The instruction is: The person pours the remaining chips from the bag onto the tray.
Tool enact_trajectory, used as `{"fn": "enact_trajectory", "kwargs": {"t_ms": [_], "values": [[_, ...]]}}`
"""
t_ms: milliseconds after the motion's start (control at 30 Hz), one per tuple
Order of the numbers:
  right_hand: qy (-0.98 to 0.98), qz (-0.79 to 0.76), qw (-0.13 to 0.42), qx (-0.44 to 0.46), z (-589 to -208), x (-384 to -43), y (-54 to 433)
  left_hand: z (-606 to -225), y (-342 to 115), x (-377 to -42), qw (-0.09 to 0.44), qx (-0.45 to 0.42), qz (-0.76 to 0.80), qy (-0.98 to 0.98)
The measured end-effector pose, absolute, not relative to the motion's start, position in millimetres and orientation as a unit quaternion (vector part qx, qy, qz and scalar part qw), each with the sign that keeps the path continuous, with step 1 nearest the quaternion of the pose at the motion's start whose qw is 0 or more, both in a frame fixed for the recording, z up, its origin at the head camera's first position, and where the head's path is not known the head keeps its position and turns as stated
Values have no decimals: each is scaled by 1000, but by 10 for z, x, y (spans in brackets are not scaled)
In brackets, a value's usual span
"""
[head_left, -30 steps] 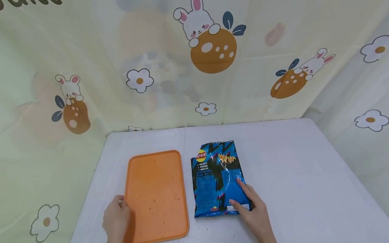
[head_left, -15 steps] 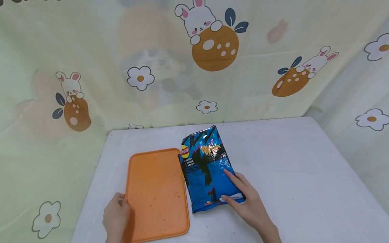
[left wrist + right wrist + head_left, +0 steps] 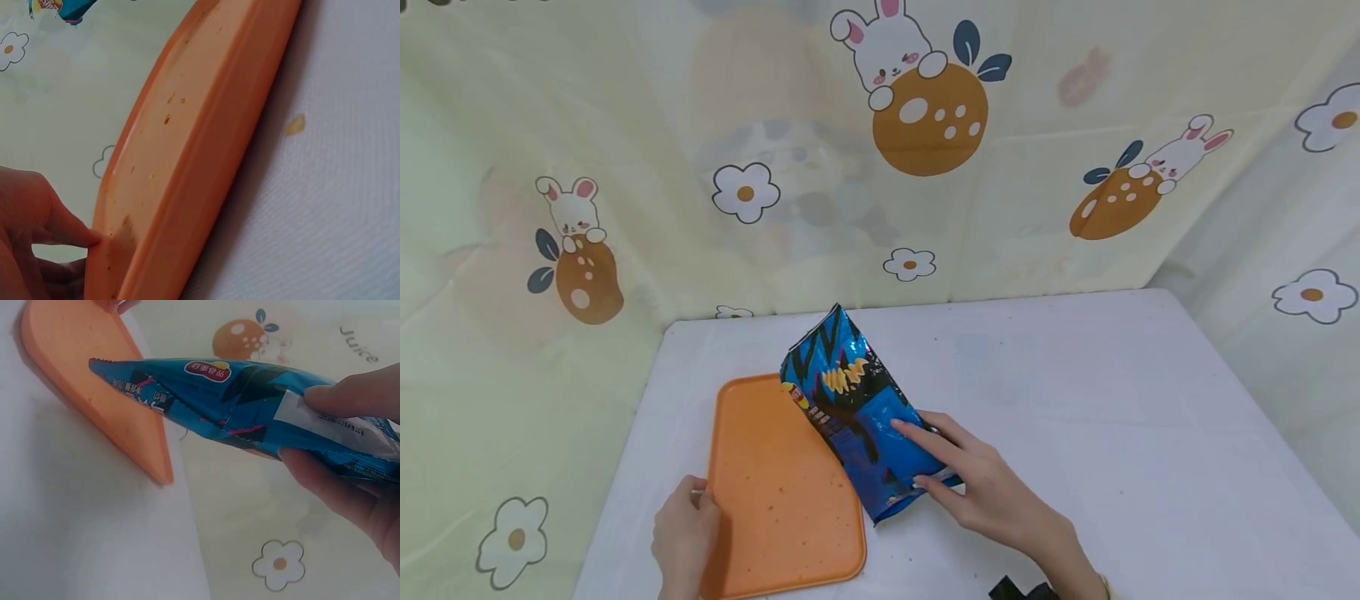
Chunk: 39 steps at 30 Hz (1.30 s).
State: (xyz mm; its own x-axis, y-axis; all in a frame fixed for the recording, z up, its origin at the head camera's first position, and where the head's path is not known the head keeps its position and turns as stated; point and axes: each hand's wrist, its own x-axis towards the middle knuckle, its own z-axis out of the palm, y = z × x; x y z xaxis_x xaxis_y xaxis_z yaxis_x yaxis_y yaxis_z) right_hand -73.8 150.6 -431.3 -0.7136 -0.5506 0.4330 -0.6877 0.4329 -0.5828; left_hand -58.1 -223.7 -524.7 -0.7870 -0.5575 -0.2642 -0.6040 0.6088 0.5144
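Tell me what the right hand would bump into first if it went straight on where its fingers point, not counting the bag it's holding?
Probably the orange tray, just past the blue bag, though the right hand might pass above it; depth is unclear.

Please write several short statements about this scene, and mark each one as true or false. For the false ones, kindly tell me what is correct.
1. The right hand holds the blue bag. True.
2. The left hand holds the bag too. False: it grips the edge of the tray.
3. The tray is green. False: it is orange.
4. Specks dot the tray. True.
5. In the head view, the tray hides part of the bag. False: the bag hides part of the tray.
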Motion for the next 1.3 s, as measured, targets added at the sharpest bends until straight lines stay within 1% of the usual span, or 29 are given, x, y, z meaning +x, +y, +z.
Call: {"fn": "enact_trajectory", "kwargs": {"t_ms": [133,367,567,667,900,1100,1300], "values": [[-845,349,88,395,-4234,-756,1462,-5235,-2228,-585,38,-325,301,896],[-837,278,94,462,-4073,-843,1357,-5203,-2274,-514,17,-313,301,901],[-821,220,88,519,-3967,-928,1167,-5169,-2364,-431,20,-331,307,892],[-814,201,87,537,-3927,-948,1106,-5177,-2371,-442,25,-343,305,888],[-817,175,83,543,-3865,-978,1002,-5216,-2317,-507,33,-356,296,886],[-823,162,63,541,-3874,-977,978,-5259,-2281,-528,33,-346,297,889],[-826,147,83,537,-3870,-998,1027,-5282,-2216,-571,26,-331,306,892]]}}
